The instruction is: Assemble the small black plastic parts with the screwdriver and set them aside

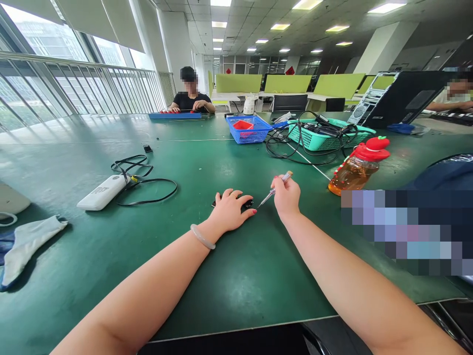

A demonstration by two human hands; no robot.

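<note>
My left hand (229,209) rests on the green tabletop with its fingers curved over a small black object (248,203), holding it down. Most of that object is hidden under the palm and fingers, so its kind does not show. A bracelet (202,237) circles the left wrist. Just to the right, my right hand (287,195) pinches a slim screwdriver (267,196) with a clear handle. The screwdriver slants down to the left, its tip close to the black object by my left thumb; whether they touch I cannot tell.
A white power bank (101,193) with a black cable (162,201) and a cloth (31,246) lie left. Beyond are a blue basket (248,138) and a teal basket (314,143) of cables. A red-lidded bottle (354,172) stands right. A person (192,101) sits opposite, another far right.
</note>
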